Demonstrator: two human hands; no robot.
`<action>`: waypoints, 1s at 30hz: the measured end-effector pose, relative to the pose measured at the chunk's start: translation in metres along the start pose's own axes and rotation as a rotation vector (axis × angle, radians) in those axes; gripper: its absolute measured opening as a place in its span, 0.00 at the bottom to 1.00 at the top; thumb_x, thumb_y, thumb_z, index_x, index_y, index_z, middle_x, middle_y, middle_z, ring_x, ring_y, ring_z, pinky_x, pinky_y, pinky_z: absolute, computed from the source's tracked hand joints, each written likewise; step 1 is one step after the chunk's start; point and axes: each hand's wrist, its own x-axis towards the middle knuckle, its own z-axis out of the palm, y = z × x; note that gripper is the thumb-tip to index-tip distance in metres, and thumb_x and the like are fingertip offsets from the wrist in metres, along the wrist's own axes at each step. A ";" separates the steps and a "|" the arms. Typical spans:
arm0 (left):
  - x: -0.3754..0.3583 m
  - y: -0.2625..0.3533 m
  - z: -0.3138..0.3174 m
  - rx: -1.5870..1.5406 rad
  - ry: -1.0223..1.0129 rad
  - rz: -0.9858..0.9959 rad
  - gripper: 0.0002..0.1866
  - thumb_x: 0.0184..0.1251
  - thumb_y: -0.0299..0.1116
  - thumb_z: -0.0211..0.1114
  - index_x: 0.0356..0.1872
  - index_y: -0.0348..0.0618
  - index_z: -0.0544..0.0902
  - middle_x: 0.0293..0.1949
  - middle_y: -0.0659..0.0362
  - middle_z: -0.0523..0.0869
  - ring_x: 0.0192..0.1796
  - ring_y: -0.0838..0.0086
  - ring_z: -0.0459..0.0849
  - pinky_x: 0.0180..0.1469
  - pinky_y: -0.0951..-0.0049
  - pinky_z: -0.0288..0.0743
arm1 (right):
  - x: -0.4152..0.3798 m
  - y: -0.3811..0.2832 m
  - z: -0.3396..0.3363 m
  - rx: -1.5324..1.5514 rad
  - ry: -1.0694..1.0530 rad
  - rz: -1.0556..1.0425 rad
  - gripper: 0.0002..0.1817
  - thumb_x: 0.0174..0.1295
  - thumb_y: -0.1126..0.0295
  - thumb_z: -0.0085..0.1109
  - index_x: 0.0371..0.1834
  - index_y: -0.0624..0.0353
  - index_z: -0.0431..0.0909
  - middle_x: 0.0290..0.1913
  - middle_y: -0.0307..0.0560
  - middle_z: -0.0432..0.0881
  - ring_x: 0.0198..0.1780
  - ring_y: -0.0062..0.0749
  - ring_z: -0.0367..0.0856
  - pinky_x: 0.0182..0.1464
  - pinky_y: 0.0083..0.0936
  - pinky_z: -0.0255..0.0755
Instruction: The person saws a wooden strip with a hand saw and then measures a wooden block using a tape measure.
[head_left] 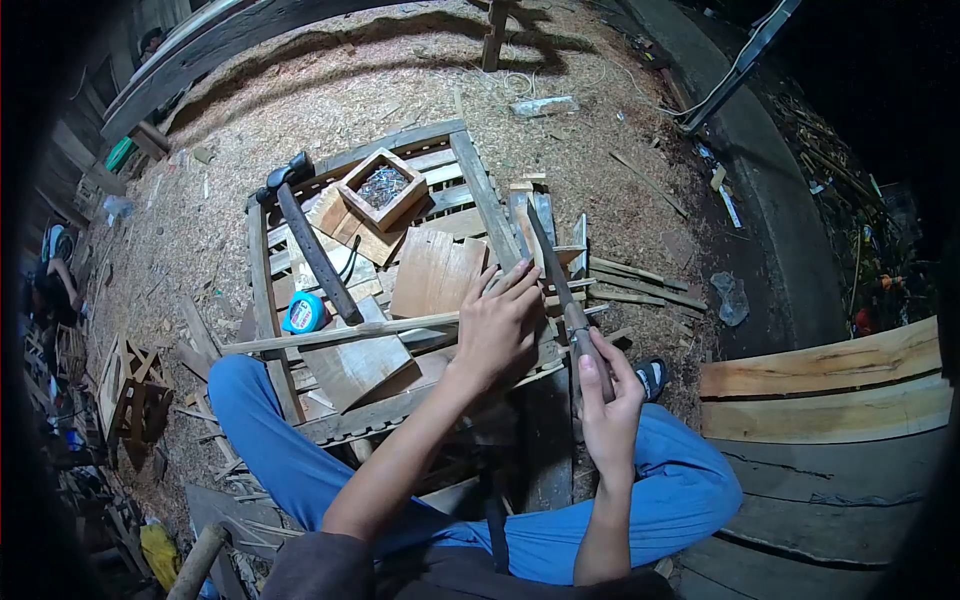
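Here at the centre of the frame, the right hand has its fingers wrapped around the handle of a long-bladed tool, the thumb laid along the grip. The dark blade slants up and slightly left, its far end just beside a narrow wooden piece.

Over to the left hand, just left of the tool: back turned up, fingers stretched out, their tips at that same wooden piece — whether they grip it or only press, I cannot tell from this angle.

Outward now, and a long thin stick runs from the left knee across to the left wrist area. Above it, left of centre, a reddish-brown panel lies on a slatted wooden frame. A blue tape measure sits near the end of the hammer's handle; the hammer itself slants down from the frame's upper left corner. And near the frame's top edge — a square wooden box with small metal pieces inside.

Further out, shavings cover the ground at the top, and two pale planks lie at the right.
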 end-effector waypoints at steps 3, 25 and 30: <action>0.002 0.001 -0.002 0.010 -0.029 -0.011 0.09 0.69 0.36 0.71 0.44 0.43 0.85 0.68 0.58 0.86 0.76 0.64 0.78 0.79 0.50 0.66 | 0.001 -0.004 0.001 -0.012 0.012 0.017 0.23 0.80 0.69 0.60 0.71 0.73 0.77 0.63 0.55 0.86 0.62 0.30 0.84 0.66 0.26 0.76; 0.000 -0.004 -0.002 -0.004 -0.057 0.022 0.16 0.63 0.33 0.71 0.52 0.46 0.84 0.70 0.58 0.85 0.78 0.66 0.75 0.82 0.51 0.62 | -0.074 0.070 -0.035 -0.049 0.175 -0.044 0.20 0.77 0.74 0.59 0.67 0.74 0.80 0.61 0.58 0.87 0.54 0.33 0.87 0.56 0.26 0.80; 0.002 0.000 -0.003 -0.019 -0.025 0.007 0.10 0.67 0.32 0.71 0.45 0.43 0.85 0.68 0.59 0.86 0.76 0.66 0.78 0.80 0.51 0.65 | -0.072 0.076 -0.036 -0.094 0.150 -0.154 0.20 0.81 0.72 0.58 0.72 0.66 0.78 0.22 0.26 0.69 0.19 0.06 0.58 0.20 0.15 0.50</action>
